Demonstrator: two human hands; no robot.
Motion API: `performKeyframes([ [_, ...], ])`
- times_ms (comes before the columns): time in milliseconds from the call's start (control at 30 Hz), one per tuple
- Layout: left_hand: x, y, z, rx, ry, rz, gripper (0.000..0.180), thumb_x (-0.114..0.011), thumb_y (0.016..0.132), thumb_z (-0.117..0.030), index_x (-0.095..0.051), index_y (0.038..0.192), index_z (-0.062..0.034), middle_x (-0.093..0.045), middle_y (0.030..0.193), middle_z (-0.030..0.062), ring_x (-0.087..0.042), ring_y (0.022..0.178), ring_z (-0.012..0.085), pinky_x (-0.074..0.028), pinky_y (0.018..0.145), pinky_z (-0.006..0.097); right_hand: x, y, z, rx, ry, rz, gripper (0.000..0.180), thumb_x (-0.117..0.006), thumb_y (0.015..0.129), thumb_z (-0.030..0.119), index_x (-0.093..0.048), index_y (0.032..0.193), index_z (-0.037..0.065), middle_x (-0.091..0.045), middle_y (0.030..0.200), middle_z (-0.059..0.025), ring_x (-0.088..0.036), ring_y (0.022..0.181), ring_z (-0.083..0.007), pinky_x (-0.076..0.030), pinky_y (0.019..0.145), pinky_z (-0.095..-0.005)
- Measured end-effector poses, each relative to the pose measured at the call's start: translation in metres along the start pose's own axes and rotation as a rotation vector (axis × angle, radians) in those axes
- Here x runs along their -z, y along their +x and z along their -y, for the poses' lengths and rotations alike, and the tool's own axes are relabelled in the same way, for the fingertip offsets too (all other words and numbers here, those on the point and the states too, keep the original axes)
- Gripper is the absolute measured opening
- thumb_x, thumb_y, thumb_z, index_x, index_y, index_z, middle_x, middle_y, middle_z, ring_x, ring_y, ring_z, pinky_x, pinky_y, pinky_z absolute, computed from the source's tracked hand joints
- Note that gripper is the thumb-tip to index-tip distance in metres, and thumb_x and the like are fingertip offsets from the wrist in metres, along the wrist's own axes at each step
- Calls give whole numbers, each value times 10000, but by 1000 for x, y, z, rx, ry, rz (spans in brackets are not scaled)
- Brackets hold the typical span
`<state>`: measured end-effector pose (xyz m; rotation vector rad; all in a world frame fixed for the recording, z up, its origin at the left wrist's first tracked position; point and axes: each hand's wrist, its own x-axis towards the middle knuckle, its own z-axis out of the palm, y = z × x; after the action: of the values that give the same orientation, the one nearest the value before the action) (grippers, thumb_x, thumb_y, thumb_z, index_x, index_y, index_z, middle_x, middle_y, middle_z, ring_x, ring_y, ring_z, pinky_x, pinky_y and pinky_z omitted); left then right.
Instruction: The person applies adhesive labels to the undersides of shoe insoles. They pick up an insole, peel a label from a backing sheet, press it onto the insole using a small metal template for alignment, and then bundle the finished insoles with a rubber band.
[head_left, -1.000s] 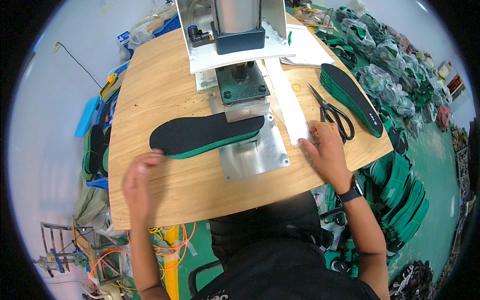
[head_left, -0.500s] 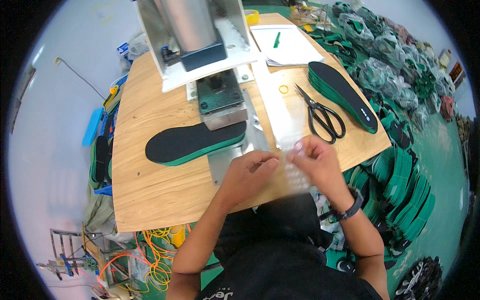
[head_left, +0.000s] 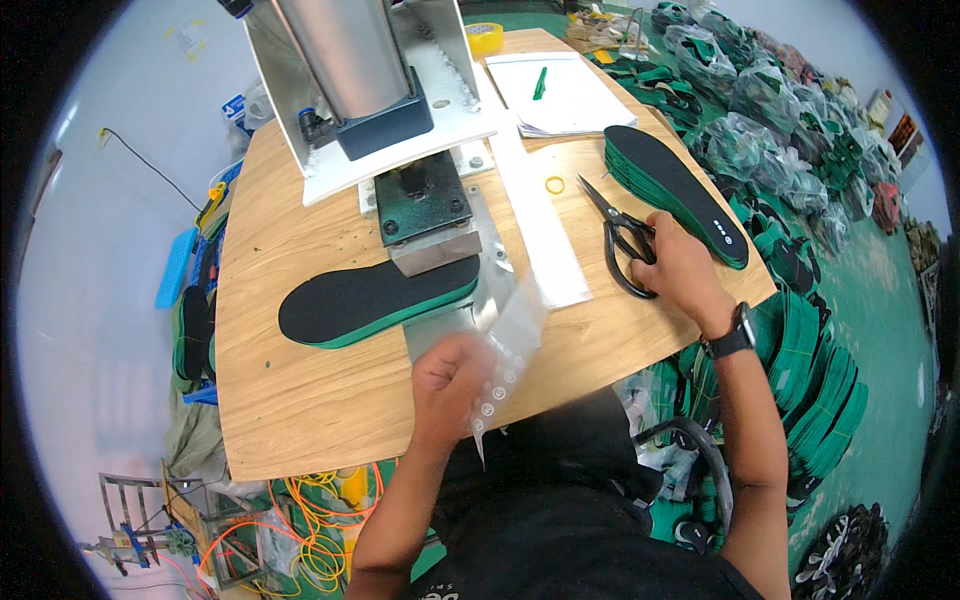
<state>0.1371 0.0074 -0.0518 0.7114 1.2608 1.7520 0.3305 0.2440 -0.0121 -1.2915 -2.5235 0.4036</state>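
Note:
My left hand (head_left: 452, 388) is closed on a clear plastic sheet (head_left: 515, 330) with a row of small round white marks, slightly blurred. Over on the right, my right hand (head_left: 685, 265) has its fingers closed at the handles of black scissors (head_left: 613, 214), which lie on the table with blades pointing away. A black insole with a green edge (head_left: 370, 300) rests under the block of a press (head_left: 430, 225), its right end partly covered. Beyond the scissors lies a stack of black-topped green insoles (head_left: 675, 190); the top one bears small white marks near its heel.
A long white strip (head_left: 545, 245) runs beside the press. Near it are a yellow rubber band (head_left: 555, 184), white papers (head_left: 590, 100) with a green pen (head_left: 540, 84), and a tape roll (head_left: 485, 38). Bagged insoles (head_left: 760, 150) and green stacks (head_left: 815, 385) crowd the floor at right.
My right hand has left the clear sheet and moved right, onto the scissors' handles. My left hand now holds the sheet alone, a little lower and further left. The view has shifted slightly.

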Motion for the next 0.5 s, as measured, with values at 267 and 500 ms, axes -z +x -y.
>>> performKeyframes([
  [267, -3, -4, -18, 144, 5, 169, 123, -546, 917, -76, -617, 939, 22, -652, 799, 76, -646, 715, 142, -524, 620, 253, 25, -44, 3, -203, 1125, -43, 569, -671, 818, 152, -430, 1309, -4, -601, 847, -104, -577, 657, -127, -459, 547, -241],
  [500, -2, 2, -11, 162, -72, 99, 115, -486, 904, -36, -544, 986, 20, -640, 843, 148, -683, 732, 245, -568, 658, 331, 6, -110, 42, -8, 1597, 61, 896, -697, 797, 72, -118, 1480, 30, -610, 1074, -259, -656, 944, -330, -576, 702, -334],
])
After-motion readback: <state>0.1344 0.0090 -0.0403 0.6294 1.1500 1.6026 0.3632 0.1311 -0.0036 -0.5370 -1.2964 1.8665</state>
